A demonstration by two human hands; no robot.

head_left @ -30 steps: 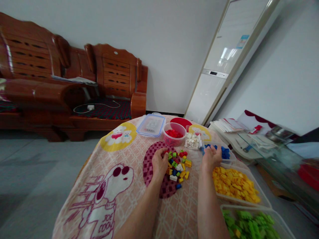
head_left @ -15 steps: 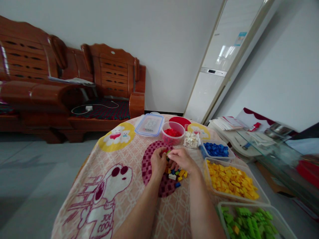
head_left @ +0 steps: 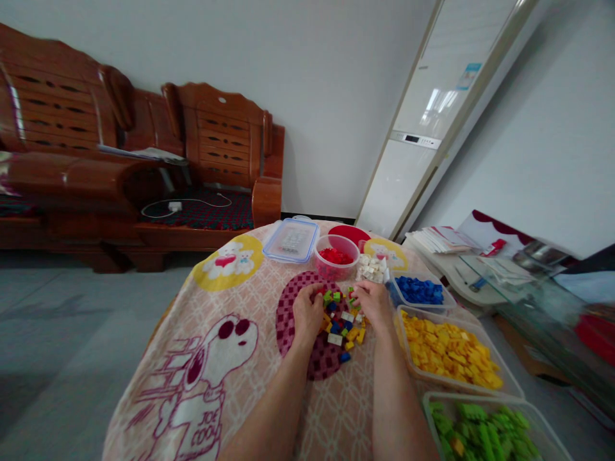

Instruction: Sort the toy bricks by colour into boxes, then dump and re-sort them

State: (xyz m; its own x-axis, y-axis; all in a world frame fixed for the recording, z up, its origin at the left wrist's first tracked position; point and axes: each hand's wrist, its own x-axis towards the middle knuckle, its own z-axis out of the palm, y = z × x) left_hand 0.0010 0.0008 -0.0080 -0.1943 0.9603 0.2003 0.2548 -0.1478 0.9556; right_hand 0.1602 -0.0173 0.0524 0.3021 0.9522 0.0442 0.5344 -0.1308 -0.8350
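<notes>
A small heap of mixed bricks (head_left: 342, 320) in red, yellow, green, blue and white lies on the patterned cloth (head_left: 225, 333). My left hand (head_left: 307, 312) rests at the heap's left edge with fingers curled on the bricks. My right hand (head_left: 373, 302) is at the heap's right edge, fingers bent and pinched on small bricks I cannot name. Sorted tubs stand around: red bricks (head_left: 336, 257), white bricks (head_left: 371, 269), blue bricks (head_left: 419, 290), yellow bricks (head_left: 449, 351), green bricks (head_left: 480, 432).
A clear lid with a blue rim (head_left: 291, 241) and a red lid (head_left: 350, 234) lie behind the tubs. A wooden sofa (head_left: 144, 166) stands at the left, a tall white air conditioner (head_left: 423, 141) behind, a glass table with papers (head_left: 480, 262) at the right.
My right hand left the blue tub, crossed to the middle of the heap, and now sits at the heap's right edge. My left hand has stayed at the heap's left edge.
</notes>
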